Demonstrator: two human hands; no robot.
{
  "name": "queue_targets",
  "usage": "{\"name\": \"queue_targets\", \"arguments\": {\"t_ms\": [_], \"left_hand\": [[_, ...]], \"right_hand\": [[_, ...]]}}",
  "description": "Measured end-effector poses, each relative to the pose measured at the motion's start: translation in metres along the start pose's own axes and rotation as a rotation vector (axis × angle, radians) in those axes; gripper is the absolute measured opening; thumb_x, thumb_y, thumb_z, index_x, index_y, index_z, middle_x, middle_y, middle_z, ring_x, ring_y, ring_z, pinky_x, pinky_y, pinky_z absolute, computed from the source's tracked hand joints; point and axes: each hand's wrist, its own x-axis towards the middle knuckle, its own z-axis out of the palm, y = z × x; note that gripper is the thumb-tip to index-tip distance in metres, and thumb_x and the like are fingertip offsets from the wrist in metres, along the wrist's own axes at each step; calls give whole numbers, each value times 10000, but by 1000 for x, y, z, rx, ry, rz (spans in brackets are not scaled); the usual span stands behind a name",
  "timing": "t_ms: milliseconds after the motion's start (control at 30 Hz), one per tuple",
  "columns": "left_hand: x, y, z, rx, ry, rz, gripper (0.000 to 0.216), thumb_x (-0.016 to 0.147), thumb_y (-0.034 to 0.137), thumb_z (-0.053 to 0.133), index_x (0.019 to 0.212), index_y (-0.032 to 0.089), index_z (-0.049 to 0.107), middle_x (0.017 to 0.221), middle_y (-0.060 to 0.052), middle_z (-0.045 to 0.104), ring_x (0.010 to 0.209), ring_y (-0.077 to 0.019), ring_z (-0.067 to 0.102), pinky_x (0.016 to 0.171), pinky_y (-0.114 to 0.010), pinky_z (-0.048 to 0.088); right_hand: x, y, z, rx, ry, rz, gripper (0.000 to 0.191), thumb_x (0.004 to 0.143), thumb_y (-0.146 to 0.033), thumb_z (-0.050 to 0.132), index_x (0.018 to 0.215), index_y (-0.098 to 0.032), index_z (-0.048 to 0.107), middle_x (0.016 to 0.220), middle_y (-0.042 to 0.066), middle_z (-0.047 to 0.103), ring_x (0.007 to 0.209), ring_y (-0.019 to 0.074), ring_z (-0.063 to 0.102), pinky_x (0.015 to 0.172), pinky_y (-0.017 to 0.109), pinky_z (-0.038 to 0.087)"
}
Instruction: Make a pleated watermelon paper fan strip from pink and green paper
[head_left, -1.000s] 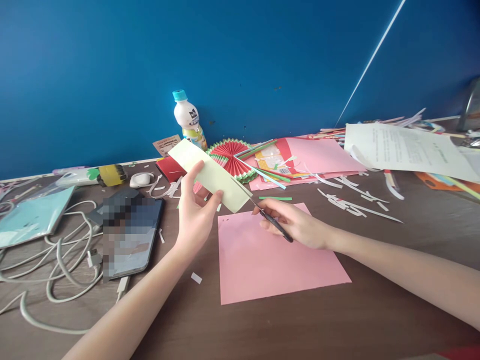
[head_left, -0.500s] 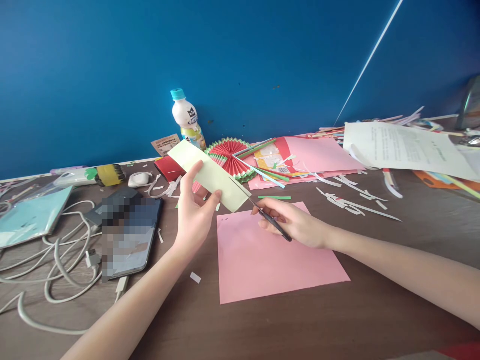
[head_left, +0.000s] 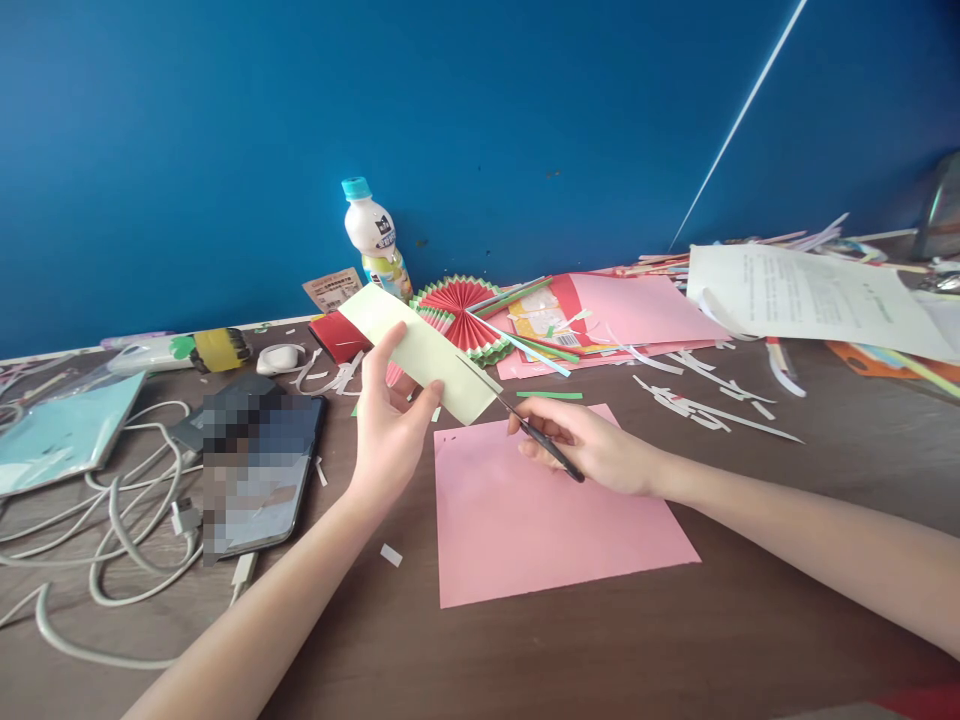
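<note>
My left hand (head_left: 394,410) pinches a pale green strip of paper (head_left: 442,370) between thumb and fingers, holding it tilted above the table. In my right hand (head_left: 589,440) are black-handled scissors (head_left: 551,452), their blades reaching over the strip's lower right end. The fingers of that hand are wrapped round the handles. Beneath both hands lies a pink sheet of paper (head_left: 562,540) on the dark table. Behind the strip stands a pleated red and green paper fan (head_left: 459,308), partly covered by it.
A bottle (head_left: 373,235) stands by the blue wall. To the left lie a phone (head_left: 274,480), white cables (head_left: 112,520) and a light blue packet (head_left: 64,435). Paper scraps (head_left: 701,400) and a printed sheet (head_left: 802,300) are at the right.
Both hands stay almost in the same place. The scissors and the right fingers have shifted only very slightly; the paper strip is still held the same way.
</note>
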Motion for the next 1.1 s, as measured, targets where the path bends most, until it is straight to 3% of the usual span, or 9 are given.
{"name": "queue_targets", "arguments": {"t_ms": [733,1100], "left_hand": [[0,-2,-1,11,-9,-16,556,730,167,608,1252,261,439,1265,-77,503,1042,-224,587,733,-280,551],[0,-1,-1,66,24,-29,532,725,190,628,1227,264,472,1174,-65,527,786,-133,612,590,-216,533]], "right_hand": [[0,2,-1,-25,-14,2,109,848,-275,489,902,-181,503,745,-2,519,566,79,402,487,214,362],[0,3,-1,-45,-20,-5,114,847,-285,486,893,-183,507,772,12,538,571,83,416,487,217,378]]}}
